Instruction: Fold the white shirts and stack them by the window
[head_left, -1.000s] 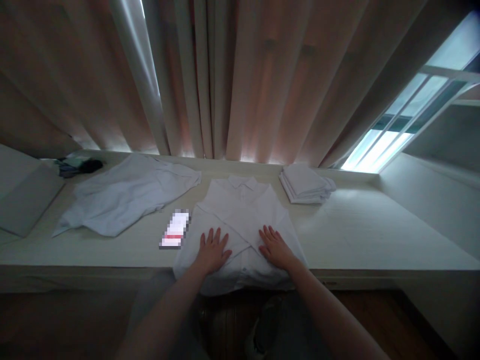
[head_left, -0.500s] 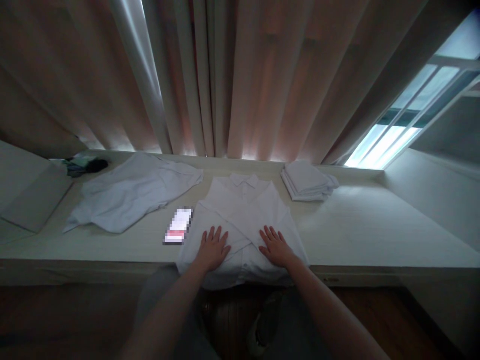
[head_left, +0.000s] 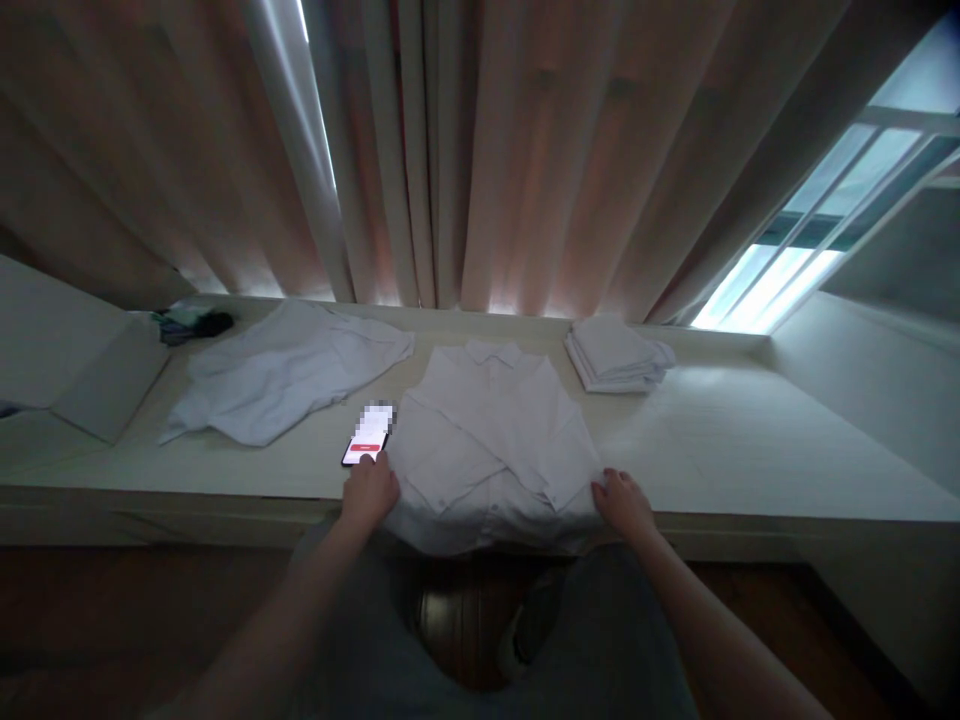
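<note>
A white collared shirt [head_left: 487, 450] lies flat, collar toward the curtain, its sleeves folded in across the front and its hem hanging over the table's front edge. At its left side, my left hand [head_left: 370, 495] is closed with the fingers curled on the shirt's edge. Opposite, my right hand [head_left: 626, 503] pinches the right edge near the table's front. Just beyond my left fingers rests a phone [head_left: 369, 436] with a lit screen.
A loosely spread white garment [head_left: 277, 375] lies at the left, with a dark bundle [head_left: 191, 323] behind it. A white box [head_left: 112, 385] stands far left. Folded white clothes [head_left: 619, 357] are stacked back right. Curtains [head_left: 540, 160] hang behind the table [head_left: 750, 450].
Both hands have moved outward from lying flat on the shirt's front to its left and right edges, where their fingers have closed. The view has shifted slightly.
</note>
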